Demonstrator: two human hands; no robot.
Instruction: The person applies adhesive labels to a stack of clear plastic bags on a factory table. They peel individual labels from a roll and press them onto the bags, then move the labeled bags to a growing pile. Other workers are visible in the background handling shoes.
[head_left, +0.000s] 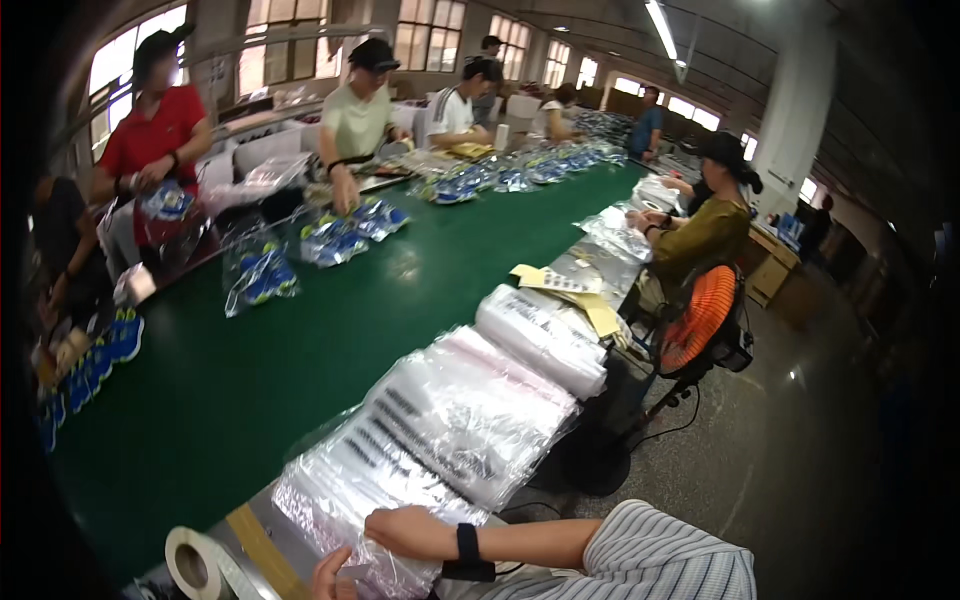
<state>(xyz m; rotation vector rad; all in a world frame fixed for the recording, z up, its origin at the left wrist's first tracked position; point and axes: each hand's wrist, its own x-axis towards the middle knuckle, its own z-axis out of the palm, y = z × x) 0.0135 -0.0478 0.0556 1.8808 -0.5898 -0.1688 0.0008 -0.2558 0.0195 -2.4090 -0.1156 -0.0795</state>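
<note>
My right hand [405,531] is closed, fingers curled down onto the near end of a stack of clear plastic bags [345,495] with dark print. What its fingertips pinch is hidden. My left hand [332,578] shows only in part at the lower edge, its fingers bent beside the same bags. A small pale piece lies against its fingertips, too unclear to name. A roll of white labels [190,565] stands on edge to the left of my hands, its strip trailing toward them. More printed bags [480,405] lie spread beyond my right hand.
Another bag bundle [540,335] and yellowish paper sheets [575,295] lie farther along the table's edge. The green belt [400,280] carries bagged blue items [265,270]. Several people work along both sides. An orange-faced standing fan [700,320] is at right, with a cable on the floor.
</note>
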